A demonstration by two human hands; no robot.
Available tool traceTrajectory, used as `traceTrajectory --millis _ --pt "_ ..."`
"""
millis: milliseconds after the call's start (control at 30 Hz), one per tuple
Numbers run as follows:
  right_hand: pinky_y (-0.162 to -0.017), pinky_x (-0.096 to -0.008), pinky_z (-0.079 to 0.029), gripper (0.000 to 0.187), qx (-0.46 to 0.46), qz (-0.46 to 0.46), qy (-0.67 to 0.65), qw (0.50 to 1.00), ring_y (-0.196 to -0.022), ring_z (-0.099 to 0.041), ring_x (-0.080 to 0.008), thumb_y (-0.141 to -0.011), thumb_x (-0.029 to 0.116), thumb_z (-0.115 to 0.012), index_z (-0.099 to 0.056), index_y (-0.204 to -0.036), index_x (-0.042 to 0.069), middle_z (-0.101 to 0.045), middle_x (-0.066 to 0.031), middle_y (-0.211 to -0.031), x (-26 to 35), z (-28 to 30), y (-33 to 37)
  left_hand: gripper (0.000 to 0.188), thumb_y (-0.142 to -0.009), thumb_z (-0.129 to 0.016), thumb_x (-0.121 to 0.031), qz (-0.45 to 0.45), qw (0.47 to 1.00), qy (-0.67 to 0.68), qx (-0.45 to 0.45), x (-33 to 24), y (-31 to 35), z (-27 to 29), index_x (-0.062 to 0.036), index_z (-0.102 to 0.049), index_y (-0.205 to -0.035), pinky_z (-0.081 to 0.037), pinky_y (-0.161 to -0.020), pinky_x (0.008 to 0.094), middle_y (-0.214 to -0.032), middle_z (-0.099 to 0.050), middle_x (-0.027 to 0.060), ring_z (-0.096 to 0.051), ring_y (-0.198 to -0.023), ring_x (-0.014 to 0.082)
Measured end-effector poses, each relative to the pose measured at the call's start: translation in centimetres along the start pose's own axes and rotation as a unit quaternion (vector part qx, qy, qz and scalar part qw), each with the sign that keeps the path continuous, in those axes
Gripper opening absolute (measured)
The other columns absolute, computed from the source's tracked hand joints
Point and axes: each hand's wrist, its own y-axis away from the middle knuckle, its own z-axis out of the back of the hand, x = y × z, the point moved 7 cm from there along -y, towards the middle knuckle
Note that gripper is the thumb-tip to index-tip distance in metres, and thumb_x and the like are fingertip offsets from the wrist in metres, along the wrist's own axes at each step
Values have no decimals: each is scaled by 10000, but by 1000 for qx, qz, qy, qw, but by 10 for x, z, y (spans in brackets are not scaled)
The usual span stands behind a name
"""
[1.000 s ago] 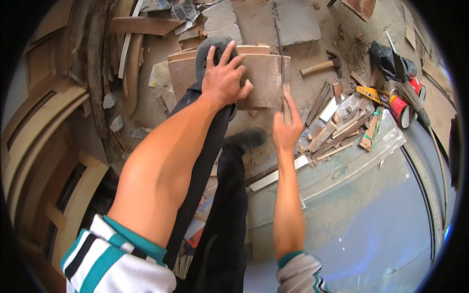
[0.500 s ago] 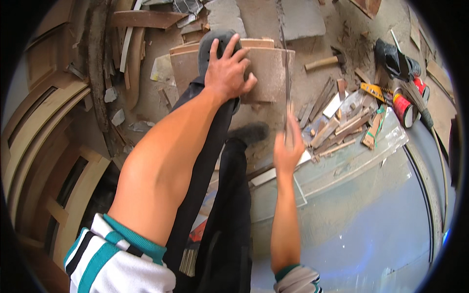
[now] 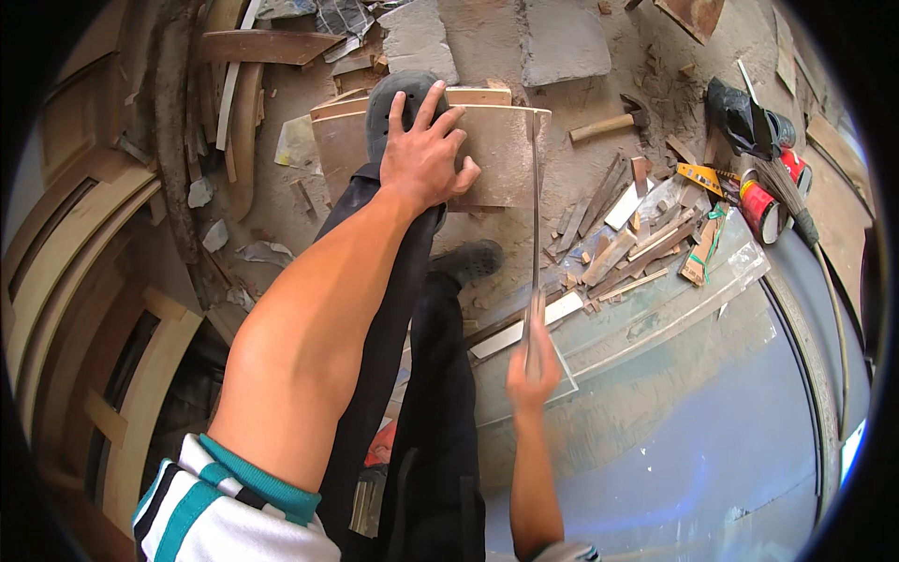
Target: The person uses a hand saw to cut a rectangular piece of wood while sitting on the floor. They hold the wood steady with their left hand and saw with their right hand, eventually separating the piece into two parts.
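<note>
Metal saw (image 3: 535, 215) drawn farther back.

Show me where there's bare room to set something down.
Widest: the grey sheet, right of the right hand and below the scraps. The right-hand slab, above the hammer, looks bare too. Only a narrow gap lies between board and hammer. It is crowded among the scraps and red cans, and along the left around the frames.

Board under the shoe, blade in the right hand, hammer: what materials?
Board: probably wood, matte, from its dusty brown face.
Blade: likely metal, dull; thin, straight, dark grey.
Hammer: handle looks like bare wood, pale tan; head likely steel, dark, dull.
</note>
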Motion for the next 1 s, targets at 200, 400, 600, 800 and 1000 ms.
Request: traceTrajectory --millis 200,400,600,800,1000 --pt "-1037 -390 -464 491 -46 0 22 999 -1223 -622 -305 -805 -65 -530 -616 -1287 -30 -631 -221 -1316 -35 -45 -137 372 -756 -647 -399 -26 1000 13 -7 -15 -8 -1 -137 -770 -989 -150 -1193 607 -1353 -596 -5 -317 -1470 239" --pt "-1053 -386 -455 524 -19 25 18 999 -1276 -584 -303 -795 -79 -500 -594 -1310 -46 -617 -233 -1331 -1 -15 -27 445 -818 -593 -441 1 999 -2 47 3 1 -3 -110 -751 -1070 -63 -1214 598 -1414 -553 6 -223 -1510 221" --pt "-1074 -393 -430 511 -5 3 22 1000 -1287 -573 -316 -800 -67 -526 -598 -1305 -45 -604 -245 -1344 -21 -31 -135 412 -799 -619 -418 -14 1000 7 22 -14 -6 -3 -117 -756 -1046 -96 -1202 609 -1392 -569 9 -257 -1495 236" --pt "-1059 -369 -440 507 -20 -19 30 999 -1275 -584 -304 -802 -29 -549 -604 -1306 -38 -635 -231 -1304 -17 -33 -91 367 -752 -653 -382 -24 999 15 -27 -4 -1 0 -124 -763 -989 -160 -1183 617 -1344 -605 10 -325 -1467 249" --pt "-1050 -355 -450 511 -10 1 35 999 -1247 -604 -309 -811 -29 -544 -592 -1320 -41 -638 -216 -1309 -12 -25 -64 348 -755 -655 -368 -16 1000 1 -22 -4 0 4 -120 -769 -972 -156 -1189 610 -1333 -612 0 -327 -1467 254"
